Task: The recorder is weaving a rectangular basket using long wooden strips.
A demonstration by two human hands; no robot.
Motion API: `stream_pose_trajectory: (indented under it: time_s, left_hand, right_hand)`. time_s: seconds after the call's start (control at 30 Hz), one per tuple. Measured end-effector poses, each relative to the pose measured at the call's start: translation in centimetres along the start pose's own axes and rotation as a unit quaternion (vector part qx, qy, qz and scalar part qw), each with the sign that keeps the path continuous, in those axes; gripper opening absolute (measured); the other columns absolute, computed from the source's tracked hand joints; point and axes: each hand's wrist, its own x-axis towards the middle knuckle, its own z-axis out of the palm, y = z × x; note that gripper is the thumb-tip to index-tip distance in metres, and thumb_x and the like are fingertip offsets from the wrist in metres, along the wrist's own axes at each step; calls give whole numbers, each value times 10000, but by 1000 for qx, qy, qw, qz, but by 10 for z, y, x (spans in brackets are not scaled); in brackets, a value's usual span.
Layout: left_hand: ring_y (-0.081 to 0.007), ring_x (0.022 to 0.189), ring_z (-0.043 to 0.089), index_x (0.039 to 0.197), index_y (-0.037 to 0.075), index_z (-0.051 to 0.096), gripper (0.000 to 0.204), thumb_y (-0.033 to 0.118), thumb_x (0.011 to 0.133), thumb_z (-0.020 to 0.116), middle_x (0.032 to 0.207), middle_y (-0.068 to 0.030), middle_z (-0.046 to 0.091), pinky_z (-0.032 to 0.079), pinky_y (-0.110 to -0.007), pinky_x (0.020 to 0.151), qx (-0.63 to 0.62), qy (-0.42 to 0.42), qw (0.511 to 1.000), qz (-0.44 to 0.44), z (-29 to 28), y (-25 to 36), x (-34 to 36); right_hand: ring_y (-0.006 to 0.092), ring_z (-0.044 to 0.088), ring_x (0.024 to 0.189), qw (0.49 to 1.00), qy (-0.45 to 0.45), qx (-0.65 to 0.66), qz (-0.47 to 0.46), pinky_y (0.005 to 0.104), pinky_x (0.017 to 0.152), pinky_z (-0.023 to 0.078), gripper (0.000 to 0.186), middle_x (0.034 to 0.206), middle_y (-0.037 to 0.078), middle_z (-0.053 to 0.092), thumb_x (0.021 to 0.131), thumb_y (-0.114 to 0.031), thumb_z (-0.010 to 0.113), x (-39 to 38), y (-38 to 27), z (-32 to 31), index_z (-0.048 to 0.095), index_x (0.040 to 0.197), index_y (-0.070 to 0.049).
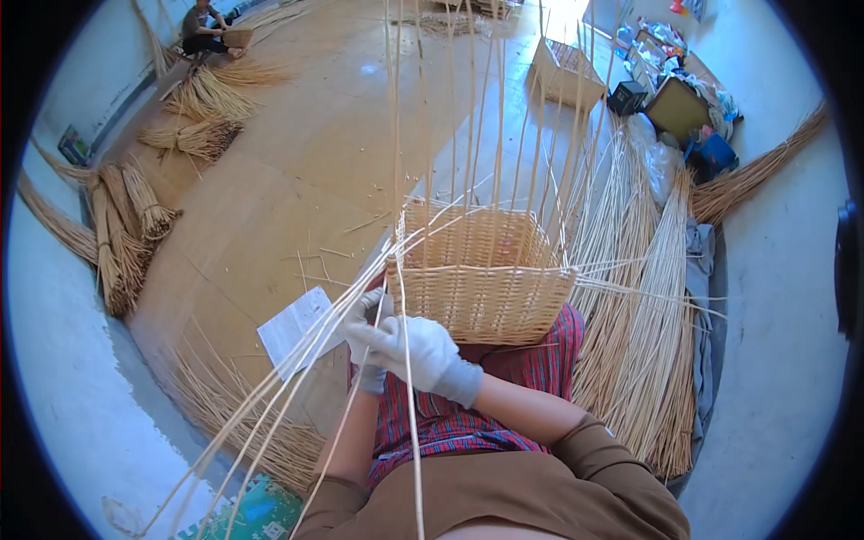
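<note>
A rectangular wicker basket (486,297) rests tilted on my lap, its side walls woven and tall upright stakes rising from them. At its near left corner my two gloved hands meet. The fingers of my right hand (421,353) are closed on a thin wicker rod (337,430) that trails toward me. Partly behind it, my left hand (362,313) is bent beside the corner; what its fingers grip is hidden. Several pale rods (281,367) fan out from this corner to the lower left. More loose weaver ends (648,295) stick out from the right corner.
Long bundles of pale rods (621,360) lie at my right. Shorter bundles (121,229) lean along the left wall. A paper sheet (295,328) lies on the floor. Farther off are another basket (567,76), cluttered boxes (679,108) and a seated person (205,31).
</note>
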Motion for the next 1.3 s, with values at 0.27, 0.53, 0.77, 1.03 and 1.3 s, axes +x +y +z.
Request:
stream_pose_trajectory:
  time_s: [0.27,0.53,0.77,1.03,1.3]
  left_hand:
    - [-133,1153,581,1333,74,602,523,109,876,853,1252,-21,638,494,-309,1006,-129,-379,900,-171,-21,23,104]
    - [-168,1119,574,1193,126,612,405,8,861,810,1184,-33,614,473,-312,1008,103,-315,942,57,1,-18,94]
    - [-132,1002,607,1195,96,597,289,104,958,762,1097,-37,607,513,-285,901,23,-139,989,43,28,-28,64]
    - [-180,1174,596,1414,1,521,514,-33,918,651,1326,-99,591,492,-313,1036,27,33,999,13,59,-32,53]
    - [-304,1233,607,1416,-28,481,559,-108,877,608,1301,-160,623,469,-371,1100,250,-10,948,198,56,4,1]
  right_hand:
    - [267,707,817,998,23,-64,9,409,678,584,185,886,42,687,908,-268,731,-21,0,-11,721,1059,-161]
    - [93,645,829,795,284,351,405,250,802,543,219,917,30,730,1028,-49,633,-52,95,-50,723,1209,37]
    - [240,704,1145,958,197,-120,173,373,919,580,583,1398,156,638,1011,-120,642,105,106,-48,457,1563,-153]
    - [222,745,974,790,385,426,216,313,825,590,454,1078,117,744,1049,-192,642,-45,132,-49,498,1449,-34]
    - [124,753,840,704,420,452,351,223,554,523,176,1017,47,785,963,-149,769,-108,166,-43,726,1125,-95]
